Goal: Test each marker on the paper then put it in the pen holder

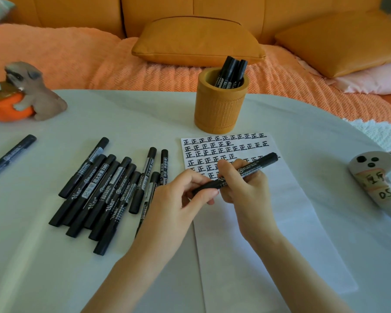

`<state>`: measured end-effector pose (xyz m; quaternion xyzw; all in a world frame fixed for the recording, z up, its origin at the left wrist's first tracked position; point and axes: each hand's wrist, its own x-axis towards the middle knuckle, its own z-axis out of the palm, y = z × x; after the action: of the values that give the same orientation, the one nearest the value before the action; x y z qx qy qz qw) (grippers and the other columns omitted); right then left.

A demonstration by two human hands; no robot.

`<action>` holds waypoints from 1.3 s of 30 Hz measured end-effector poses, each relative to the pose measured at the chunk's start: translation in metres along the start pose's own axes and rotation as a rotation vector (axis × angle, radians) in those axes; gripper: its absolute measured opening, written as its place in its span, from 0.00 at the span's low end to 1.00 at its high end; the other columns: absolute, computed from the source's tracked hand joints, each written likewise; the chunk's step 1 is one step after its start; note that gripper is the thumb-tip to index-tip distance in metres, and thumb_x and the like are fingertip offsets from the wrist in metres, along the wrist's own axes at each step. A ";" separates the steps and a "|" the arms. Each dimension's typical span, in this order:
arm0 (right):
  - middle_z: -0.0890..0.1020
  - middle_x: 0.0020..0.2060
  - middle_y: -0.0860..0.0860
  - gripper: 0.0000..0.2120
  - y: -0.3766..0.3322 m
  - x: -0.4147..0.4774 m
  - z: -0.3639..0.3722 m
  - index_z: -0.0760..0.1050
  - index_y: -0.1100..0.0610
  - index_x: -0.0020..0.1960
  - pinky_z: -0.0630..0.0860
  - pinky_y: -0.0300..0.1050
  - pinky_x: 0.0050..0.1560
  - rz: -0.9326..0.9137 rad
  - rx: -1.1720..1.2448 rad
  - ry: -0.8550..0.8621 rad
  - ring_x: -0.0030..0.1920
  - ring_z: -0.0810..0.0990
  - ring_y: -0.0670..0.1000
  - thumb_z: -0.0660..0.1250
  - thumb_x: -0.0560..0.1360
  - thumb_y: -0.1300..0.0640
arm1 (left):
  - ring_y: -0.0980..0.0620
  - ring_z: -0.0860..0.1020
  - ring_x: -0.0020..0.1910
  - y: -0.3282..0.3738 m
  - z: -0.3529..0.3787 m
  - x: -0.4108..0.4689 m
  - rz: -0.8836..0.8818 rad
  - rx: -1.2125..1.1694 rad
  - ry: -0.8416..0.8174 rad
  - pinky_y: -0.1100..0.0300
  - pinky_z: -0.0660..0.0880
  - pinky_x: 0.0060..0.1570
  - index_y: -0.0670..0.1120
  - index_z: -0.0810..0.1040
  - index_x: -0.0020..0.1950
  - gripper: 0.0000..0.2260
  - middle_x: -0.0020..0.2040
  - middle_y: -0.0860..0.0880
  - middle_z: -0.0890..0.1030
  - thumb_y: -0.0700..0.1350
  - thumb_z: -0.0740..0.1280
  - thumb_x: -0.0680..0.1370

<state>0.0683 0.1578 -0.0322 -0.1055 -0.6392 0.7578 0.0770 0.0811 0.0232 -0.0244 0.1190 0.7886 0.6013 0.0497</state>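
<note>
My right hand [246,188] grips a black marker [263,161] above the paper [291,233]. My left hand [178,197] pinches its left end (fingers curled).

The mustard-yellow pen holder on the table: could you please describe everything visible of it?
The mustard-yellow cylindrical pen holder looks like ribbed, stitched leather or woven fabric. It stands upright on the white table, just beyond the far edge of the written-on paper sheet. Its mouth is open and holds three black markers, leaning right against the rim.
</note>
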 end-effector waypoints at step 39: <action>0.75 0.46 0.41 0.07 -0.003 0.008 -0.019 0.79 0.48 0.49 0.74 0.41 0.33 -0.695 -0.847 -0.233 0.35 0.73 0.44 0.67 0.72 0.50 | 0.60 0.75 0.32 0.010 -0.014 0.006 -0.013 0.222 0.122 0.69 0.68 0.32 0.53 0.76 0.36 0.17 0.33 0.59 0.81 0.64 0.60 0.74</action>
<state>0.0650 0.1781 -0.0332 0.1741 -0.8893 0.3713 0.2023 0.0731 0.0143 -0.0104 0.0819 0.8527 0.5159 -0.0079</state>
